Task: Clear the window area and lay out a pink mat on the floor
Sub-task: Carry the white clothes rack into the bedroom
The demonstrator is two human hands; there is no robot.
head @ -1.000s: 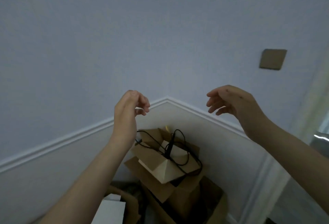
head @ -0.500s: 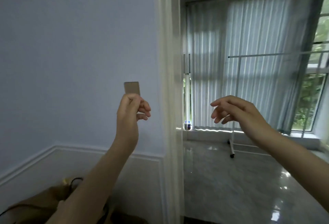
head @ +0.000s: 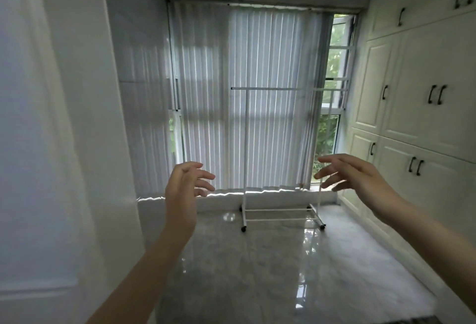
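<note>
The white garment rack (head: 280,153) before the window looks light, stiff, wheeled; best taken by its uprights. Left hand (head: 184,184) and right hand (head: 358,175) hang released, grasping nothing, short of the rack.

Glossy marble-look floor (head: 257,272), thin white metal rack (head: 280,217), cloth-like blinds (head: 257,92)

A white clothes rack (head: 282,156) on small wheels stands upright on the glossy grey floor (head: 257,272), just before the window (head: 332,97) with its drawn vertical blinds (head: 244,97).
</note>
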